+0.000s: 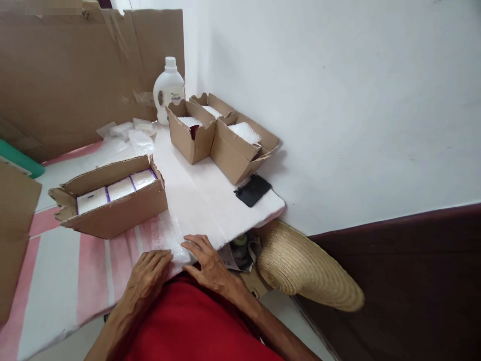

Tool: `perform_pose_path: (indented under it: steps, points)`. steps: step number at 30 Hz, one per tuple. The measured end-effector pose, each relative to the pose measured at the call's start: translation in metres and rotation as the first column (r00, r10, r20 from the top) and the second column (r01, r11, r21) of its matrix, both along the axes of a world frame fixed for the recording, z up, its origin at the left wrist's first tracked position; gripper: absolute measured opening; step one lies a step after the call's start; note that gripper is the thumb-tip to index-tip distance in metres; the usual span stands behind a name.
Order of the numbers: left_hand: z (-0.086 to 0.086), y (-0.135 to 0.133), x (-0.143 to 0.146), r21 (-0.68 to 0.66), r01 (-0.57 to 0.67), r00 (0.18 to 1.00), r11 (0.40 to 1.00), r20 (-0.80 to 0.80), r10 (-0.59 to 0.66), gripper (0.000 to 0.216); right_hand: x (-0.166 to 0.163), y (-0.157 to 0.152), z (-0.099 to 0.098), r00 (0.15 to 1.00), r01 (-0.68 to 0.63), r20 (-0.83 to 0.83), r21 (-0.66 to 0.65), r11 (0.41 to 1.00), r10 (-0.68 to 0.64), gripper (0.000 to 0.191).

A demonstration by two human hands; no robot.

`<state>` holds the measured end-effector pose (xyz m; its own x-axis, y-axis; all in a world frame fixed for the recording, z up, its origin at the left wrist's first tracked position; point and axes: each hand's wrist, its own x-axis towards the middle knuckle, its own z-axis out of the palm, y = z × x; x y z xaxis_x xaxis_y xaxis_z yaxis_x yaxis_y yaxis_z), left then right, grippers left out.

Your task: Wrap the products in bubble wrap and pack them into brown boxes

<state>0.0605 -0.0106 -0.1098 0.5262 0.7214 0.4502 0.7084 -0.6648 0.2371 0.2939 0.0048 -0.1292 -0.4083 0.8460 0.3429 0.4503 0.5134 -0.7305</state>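
A small sheet of clear bubble wrap (171, 238) lies at the near edge of the table, in front of my body. My left hand (152, 268) is closed at its left side, fingers bent and pressed together on the plastic; its thumb is hidden. At the sheet's right side rests my right hand (206, 260), with thumb and fingers apart and the fingertips touching the wrap. Just beyond, an open cardboard box (120, 215) holds white packs with purple edges (122, 188) in a row.
Cardboard boxes (193, 145) with bubble-wrapped items stand against the wall, beside a white jug (169, 90). A black phone (253, 190) lies near the table's right corner. Crumpled plastic pieces (141, 140) sit farther back. A straw hat (304, 265) is below the table's right edge.
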Motion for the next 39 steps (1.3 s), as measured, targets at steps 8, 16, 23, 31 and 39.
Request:
perform_pose_path:
  steps: [8, 16, 23, 31, 39]
  points:
    - [0.021, 0.016, 0.004, -0.347, -0.169, 0.934, 0.923, 0.243, 0.263, 0.022, -0.010, 0.011, 0.011, 0.984, 0.124, -0.110, -0.125, 0.984, -0.138, 0.009]
    - [0.001, 0.017, 0.012, 0.028, -0.237, 0.969, 0.971, 0.082, 0.234, 0.050, -0.034, 0.043, -0.006, 0.955, 0.295, 0.038, -0.173, 0.940, -0.293, 0.013]
    - [-0.030, 0.004, 0.020, -0.010, -0.205, 0.961, 0.979, -0.191, 0.199, 0.060, -0.020, 0.041, 0.011, 0.966, 0.161, 0.181, 0.138, 0.977, -0.185, 0.044]
    - [-0.024, 0.021, 0.007, 0.068, -0.139, 0.990, 0.988, -0.016, 0.140, 0.048, -0.016, 0.043, 0.000, 0.921, -0.124, 0.390, 0.352, 0.928, -0.024, 0.010]
    - [0.115, 0.036, 0.005, 0.307, -0.193, 0.981, 0.932, 0.072, 0.179, 0.042, -0.013, 0.073, 0.130, 0.963, -0.161, 0.268, 0.641, 0.751, -0.021, 0.027]
